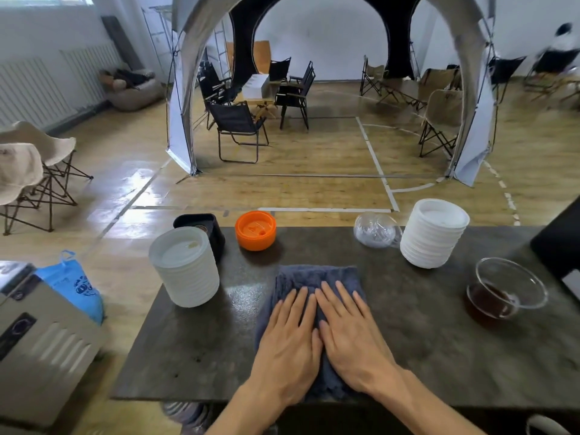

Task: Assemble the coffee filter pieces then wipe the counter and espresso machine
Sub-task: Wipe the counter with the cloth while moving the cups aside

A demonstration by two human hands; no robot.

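Observation:
A dark blue cloth lies flat on the dark stone counter, near its front middle. My left hand and my right hand press on the cloth side by side, palms down, fingers straight and pointing away from me. An orange round lid piece sits at the counter's far edge, beyond the cloth. A black square piece stands to its left, partly hidden behind a white ribbed container. The dark corner of a machine shows at the right edge.
A second white ribbed stack stands at the far right with a clear plastic lid beside it. A glass cup of dark liquid sits near the right. Left of the counter are a grey appliance and a blue bag.

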